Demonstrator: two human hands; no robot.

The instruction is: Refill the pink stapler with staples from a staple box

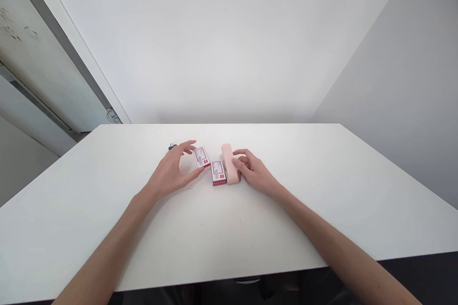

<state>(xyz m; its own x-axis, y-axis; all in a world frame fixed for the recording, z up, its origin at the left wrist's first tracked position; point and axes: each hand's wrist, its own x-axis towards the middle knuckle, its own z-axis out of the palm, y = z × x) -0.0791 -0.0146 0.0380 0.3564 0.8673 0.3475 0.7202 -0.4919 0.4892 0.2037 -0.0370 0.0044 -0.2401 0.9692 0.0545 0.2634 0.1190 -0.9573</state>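
My left hand curves around the left side of a small white-and-red box. Its fingers are spread, the thumb by the box's lower edge and the other fingertips by its upper left corner. A similar white-and-red box, perhaps two stacked, lies just to the right. Beside that rests a pale pink stapler, pointing away from me. My right hand grips the stapler from its right side, thumb on top and fingers curled along it. Some of those fingers are hidden.
Behind my left hand, a small dark object with a metallic part is half covered; its kind cannot be made out. Everything lies on a white table. A white wall stands along its far edge, and a door frame is at the left.
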